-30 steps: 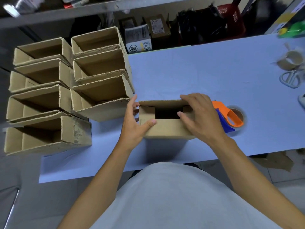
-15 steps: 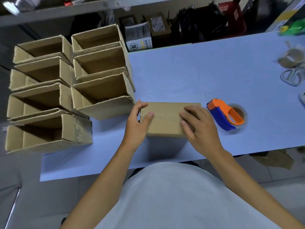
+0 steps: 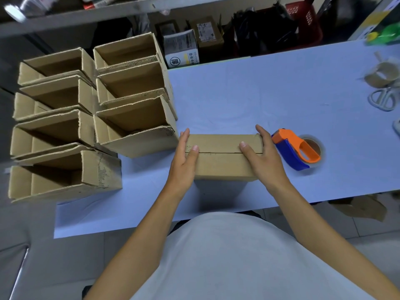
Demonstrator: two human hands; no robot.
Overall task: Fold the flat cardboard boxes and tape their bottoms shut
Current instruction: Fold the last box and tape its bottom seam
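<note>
A small cardboard box [image 3: 220,161] stands on the blue table [image 3: 238,100] in front of me, bottom up, its two long flaps meeting in a seam across the top. My left hand [image 3: 184,161] lies at the box's left end, thumb on the seam. My right hand [image 3: 263,159] lies at the right end, thumb on the seam, fingers down over the end. An orange and blue tape dispenser [image 3: 296,149] with a tape roll lies just right of my right hand.
Several folded open boxes [image 3: 134,126] stand stacked in two rows at the table's left end. An empty tape core [image 3: 382,74] and scissors [image 3: 382,100] lie at the far right. A shelf with packages runs behind the table.
The bottom flaps, open a second ago with a dark gap showing, are now folded flat and closed. Both hands slid outward to the box ends and press the flaps down.
</note>
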